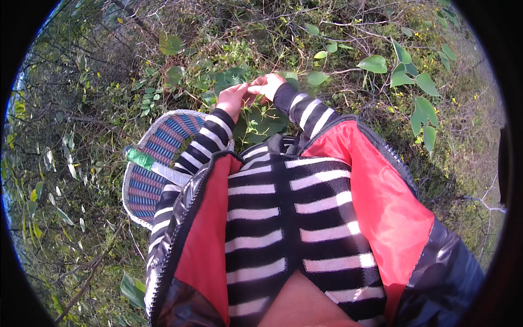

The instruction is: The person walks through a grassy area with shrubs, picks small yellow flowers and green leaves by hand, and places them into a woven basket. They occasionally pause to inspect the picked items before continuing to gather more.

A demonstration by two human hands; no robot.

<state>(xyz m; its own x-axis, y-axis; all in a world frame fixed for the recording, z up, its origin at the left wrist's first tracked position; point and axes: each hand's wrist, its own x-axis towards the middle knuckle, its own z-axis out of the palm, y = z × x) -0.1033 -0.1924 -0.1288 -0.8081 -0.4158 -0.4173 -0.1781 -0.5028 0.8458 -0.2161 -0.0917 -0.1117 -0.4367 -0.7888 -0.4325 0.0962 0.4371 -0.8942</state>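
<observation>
My left hand (233, 101) and my right hand (267, 88) meet at the fingertips just above centre, in front of low green plants. Both are closed in a pinch, thumbs and fingers pressed together. Whatever lies between the fingertips is too small to make out. Thin light-green sprigs (255, 124) show right below them, over broad dark-green leaves (267, 122). By my left forearm sits a shallow woven basket (143, 191) with blue and pink bands and a white rim. Across it lies a tool with a green-wrapped handle (140, 158) and a pale flat blade, partly hidden by my sleeve.
Dense brush and dry twigs (305, 32) cover the ground ahead. A branch with large green leaves (373, 64) reaches in from the right. Bare twigs (90, 272) lie at lower left. My open dark jacket with a red lining (376, 201) spreads on both sides.
</observation>
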